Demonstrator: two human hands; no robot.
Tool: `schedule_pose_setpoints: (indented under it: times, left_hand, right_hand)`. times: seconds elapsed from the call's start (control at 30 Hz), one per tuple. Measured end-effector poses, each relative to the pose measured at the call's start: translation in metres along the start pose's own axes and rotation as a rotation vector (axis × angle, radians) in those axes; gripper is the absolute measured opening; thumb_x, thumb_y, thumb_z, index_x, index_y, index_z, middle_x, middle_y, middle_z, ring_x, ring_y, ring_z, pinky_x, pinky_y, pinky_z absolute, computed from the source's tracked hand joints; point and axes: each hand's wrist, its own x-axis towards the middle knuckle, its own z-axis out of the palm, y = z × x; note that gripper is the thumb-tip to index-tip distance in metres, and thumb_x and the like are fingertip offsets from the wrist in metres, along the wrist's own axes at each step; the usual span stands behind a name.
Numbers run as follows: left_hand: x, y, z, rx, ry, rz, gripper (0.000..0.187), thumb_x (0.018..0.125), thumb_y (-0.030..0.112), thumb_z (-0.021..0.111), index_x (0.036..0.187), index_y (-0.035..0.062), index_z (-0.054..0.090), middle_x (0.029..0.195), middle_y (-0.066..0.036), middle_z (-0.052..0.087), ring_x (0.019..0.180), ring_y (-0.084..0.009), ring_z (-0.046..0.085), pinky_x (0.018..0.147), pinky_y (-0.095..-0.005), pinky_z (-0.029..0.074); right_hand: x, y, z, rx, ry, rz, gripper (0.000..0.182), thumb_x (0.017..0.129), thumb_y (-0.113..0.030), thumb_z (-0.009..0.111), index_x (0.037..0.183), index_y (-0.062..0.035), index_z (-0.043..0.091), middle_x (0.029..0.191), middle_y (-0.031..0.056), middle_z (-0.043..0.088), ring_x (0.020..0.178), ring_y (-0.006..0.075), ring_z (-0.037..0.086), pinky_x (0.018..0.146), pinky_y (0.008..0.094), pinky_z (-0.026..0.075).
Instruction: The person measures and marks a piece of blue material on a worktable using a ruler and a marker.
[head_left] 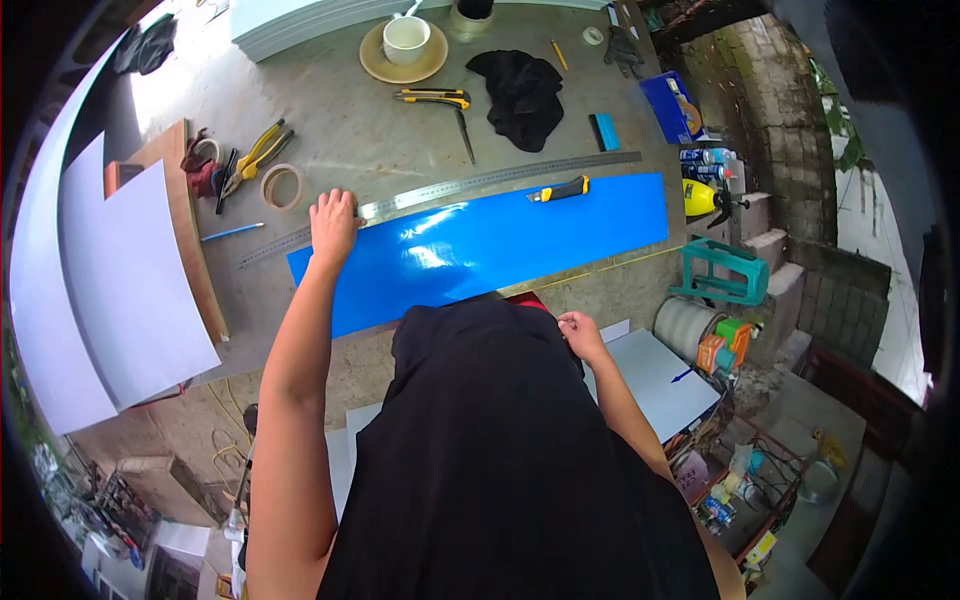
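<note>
My left hand (335,228) lies over a long steel ruler (450,187), fingers curled across it and thumb alongside. Under the wrist is the left end of a glossy blue sheet (480,245), which runs along the table's front edge. A yellow and black utility knife (558,190) rests on the sheet's upper edge near the ruler. Down beside the black shirt (480,400), my right hand (583,336) has its fingers drawn together near the hem; what they pinch, if anything, is hidden. A bit of red cloth (527,300) shows by the hem.
Pliers (258,155), a tape roll (282,187) and a pencil (232,232) lie at left beside white panels (140,270). Farther back are a cup (406,40), another cutter (432,97), black cloth (520,95) and a blue squeegee (604,132). A green stool (725,270) stands at right.
</note>
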Motion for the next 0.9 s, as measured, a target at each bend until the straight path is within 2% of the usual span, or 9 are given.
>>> schedule_pose_setpoints:
  times: [0.3, 0.4, 0.47, 0.5, 0.57, 0.63, 0.7, 0.77, 0.9]
  left_hand:
    - [0.013, 0.004, -0.006, 0.06, -0.162, -0.053, 0.039, 0.074, 0.017, 0.087, 0.103, 0.0104, 0.063, 0.108, -0.008, 0.064, 0.113, -0.032, 0.061, 0.091, -0.0488, 0.045]
    - [0.014, 0.004, -0.009, 0.039, -0.227, -0.062, 0.031, 0.08, 0.015, 0.082, 0.104, 0.0099, 0.064, 0.108, -0.01, 0.065, 0.113, -0.0335, 0.062, 0.091, -0.0511, 0.045]
    - [0.009, 0.001, -0.008, -0.025, -0.2, 0.042, 0.022, 0.086, 0.016, 0.077, 0.105, 0.0103, 0.066, 0.108, -0.011, 0.067, 0.108, -0.0341, 0.065, 0.089, -0.0492, 0.048]
    - [0.007, -0.001, -0.008, -0.024, -0.2, 0.05, 0.022, 0.086, 0.016, 0.077, 0.105, 0.0103, 0.066, 0.108, -0.011, 0.067, 0.108, -0.0341, 0.065, 0.089, -0.0492, 0.048]
    - [0.004, -0.002, -0.01, -0.194, -0.158, 0.032, 0.011, 0.094, 0.013, 0.066, 0.104, 0.0084, 0.066, 0.105, -0.016, 0.066, 0.102, -0.0398, 0.066, 0.09, -0.0512, 0.046]
    - [0.001, 0.001, -0.016, -0.255, -0.106, 0.057, 0.01, 0.097, 0.015, 0.064, 0.103, 0.0073, 0.065, 0.102, -0.017, 0.066, 0.098, -0.0402, 0.066, 0.089, -0.0499, 0.046]
    - [-0.003, 0.008, -0.026, -0.314, -0.054, 0.073, 0.011, 0.1, 0.016, 0.062, 0.102, 0.0062, 0.065, 0.098, -0.018, 0.066, 0.094, -0.0405, 0.066, 0.088, -0.0487, 0.045]
    - [-0.006, 0.02, -0.043, -0.249, -0.015, 0.047, 0.017, 0.104, 0.02, 0.058, 0.1, 0.0051, 0.063, 0.092, -0.018, 0.065, 0.091, -0.0386, 0.064, 0.086, -0.0457, 0.043]
    - [-0.018, 0.035, -0.065, -0.243, 0.044, 0.057, 0.02, 0.107, 0.022, 0.056, 0.097, 0.0048, 0.061, 0.09, -0.016, 0.065, 0.088, -0.0362, 0.062, 0.086, -0.0427, 0.041]
  right_hand:
    - [-0.003, -0.006, 0.004, 0.044, 0.012, 0.018, 0.024, 0.096, -0.018, 0.071, 0.115, -0.0027, 0.072, 0.092, 0.0146, 0.077, 0.085, 0.0256, 0.075, 0.079, 0.0387, 0.058]
    - [-0.004, -0.005, 0.005, 0.04, 0.014, 0.029, 0.024, 0.096, -0.018, 0.071, 0.115, -0.0039, 0.073, 0.092, 0.0137, 0.077, 0.085, 0.0256, 0.074, 0.08, 0.0388, 0.058]
    - [-0.004, -0.004, 0.006, 0.044, 0.021, 0.028, 0.024, 0.096, -0.018, 0.071, 0.115, -0.0044, 0.073, 0.093, 0.0136, 0.077, 0.086, 0.0256, 0.074, 0.08, 0.039, 0.058]
    - [-0.004, -0.003, 0.006, 0.042, 0.026, 0.027, 0.023, 0.096, -0.019, 0.071, 0.115, -0.0048, 0.073, 0.094, 0.0135, 0.077, 0.087, 0.0255, 0.075, 0.08, 0.0393, 0.058]
    - [-0.006, -0.007, 0.004, 0.03, 0.037, 0.028, 0.023, 0.095, -0.019, 0.071, 0.114, -0.005, 0.073, 0.095, 0.0136, 0.077, 0.088, 0.0256, 0.075, 0.08, 0.0393, 0.058]
    - [-0.004, -0.005, 0.005, 0.015, 0.046, 0.028, 0.023, 0.095, -0.019, 0.072, 0.114, -0.0052, 0.073, 0.095, 0.0136, 0.077, 0.089, 0.0257, 0.075, 0.081, 0.0394, 0.058]
    - [0.001, 0.001, 0.009, 0.027, 0.063, -0.056, 0.023, 0.095, -0.018, 0.072, 0.114, -0.0049, 0.073, 0.097, 0.014, 0.078, 0.091, 0.0261, 0.075, 0.082, 0.0395, 0.059]
    - [0.004, 0.004, 0.008, 0.037, 0.064, -0.053, 0.023, 0.095, -0.018, 0.071, 0.113, -0.0048, 0.073, 0.098, 0.0143, 0.078, 0.091, 0.0263, 0.076, 0.083, 0.0396, 0.059]
    - [0.005, -0.008, 0.003, 0.064, 0.027, -0.016, 0.022, 0.095, -0.017, 0.071, 0.112, -0.0035, 0.074, 0.098, 0.0155, 0.078, 0.092, 0.0265, 0.076, 0.084, 0.0399, 0.059]
